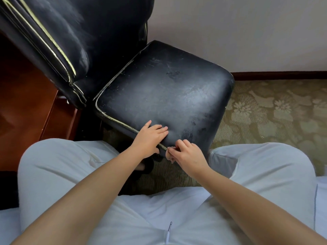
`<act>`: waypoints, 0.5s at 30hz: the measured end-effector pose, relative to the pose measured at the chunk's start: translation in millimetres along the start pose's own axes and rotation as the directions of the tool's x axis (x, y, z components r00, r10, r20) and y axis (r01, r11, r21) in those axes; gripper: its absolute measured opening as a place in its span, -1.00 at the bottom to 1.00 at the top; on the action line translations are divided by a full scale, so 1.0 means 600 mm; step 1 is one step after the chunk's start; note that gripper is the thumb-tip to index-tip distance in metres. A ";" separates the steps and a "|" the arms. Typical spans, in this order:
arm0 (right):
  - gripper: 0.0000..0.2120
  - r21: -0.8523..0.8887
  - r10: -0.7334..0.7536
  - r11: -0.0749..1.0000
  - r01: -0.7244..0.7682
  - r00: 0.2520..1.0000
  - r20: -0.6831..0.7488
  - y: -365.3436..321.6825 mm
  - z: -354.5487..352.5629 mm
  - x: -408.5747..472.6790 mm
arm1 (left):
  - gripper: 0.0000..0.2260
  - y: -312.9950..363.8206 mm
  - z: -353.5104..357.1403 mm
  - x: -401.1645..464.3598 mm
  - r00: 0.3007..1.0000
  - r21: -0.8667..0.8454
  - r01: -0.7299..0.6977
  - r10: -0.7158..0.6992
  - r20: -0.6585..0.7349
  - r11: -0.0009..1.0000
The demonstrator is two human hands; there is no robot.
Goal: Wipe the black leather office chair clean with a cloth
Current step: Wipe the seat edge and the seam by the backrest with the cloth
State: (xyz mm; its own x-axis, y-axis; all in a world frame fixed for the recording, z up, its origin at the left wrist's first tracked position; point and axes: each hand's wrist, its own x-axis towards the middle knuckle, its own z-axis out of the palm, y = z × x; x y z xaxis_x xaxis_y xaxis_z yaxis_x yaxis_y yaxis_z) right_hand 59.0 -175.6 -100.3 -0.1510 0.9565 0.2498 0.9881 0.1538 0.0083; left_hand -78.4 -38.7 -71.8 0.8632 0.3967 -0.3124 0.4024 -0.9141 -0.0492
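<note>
Both grips sit at the near front edge of the chair seat [164, 92]. My left hand [150, 138] lies flat with fingers straight, pressing the leather just inside the piped rim. My right hand [187, 154] is curled at the corner beside it, fingertips pinching something small at the rim; whether that is a bit of cloth or the piping I cannot tell. No full cloth shows. From the hands, the seat stretches away and to the right toward the wall [247, 32], its long axis running that way, front edge nearest me. The backrest [58, 38] rises at far left. Either hand reaches the dusty middle equally; strokes likely run outward.
</note>
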 end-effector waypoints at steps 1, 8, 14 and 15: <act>-0.79 -0.010 0.002 1.000 -0.002 1.000 -0.004 -0.001 0.001 0.004 | -0.27 -0.001 -0.002 0.002 1.000 0.010 -0.004 0.004 0.002 1.000; -0.74 -0.048 -0.088 0.995 0.090 0.995 0.049 0.028 -0.012 -0.013 | -0.28 0.000 -0.004 -0.002 1.000 0.003 -0.002 0.001 0.016 1.000; -0.77 -0.061 -0.095 0.993 0.097 0.995 0.029 -0.008 0.000 0.033 | -0.31 0.005 -0.004 -0.005 1.000 -0.022 0.026 -0.026 0.009 0.999; -0.77 -0.070 -0.110 0.991 0.112 0.994 0.027 -0.007 0.000 0.034 | -0.31 0.003 -0.004 -0.007 1.000 -0.009 0.024 -0.024 0.015 1.000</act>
State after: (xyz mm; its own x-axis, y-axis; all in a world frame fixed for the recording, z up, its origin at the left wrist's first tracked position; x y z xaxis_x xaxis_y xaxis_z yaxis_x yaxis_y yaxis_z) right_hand 51.6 -156.6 -95.3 -0.2598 0.9399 0.2215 0.9647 0.2421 0.1040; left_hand -80.5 -41.6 -68.2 0.8487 0.4169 -0.3255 0.4254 -0.9037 -0.0482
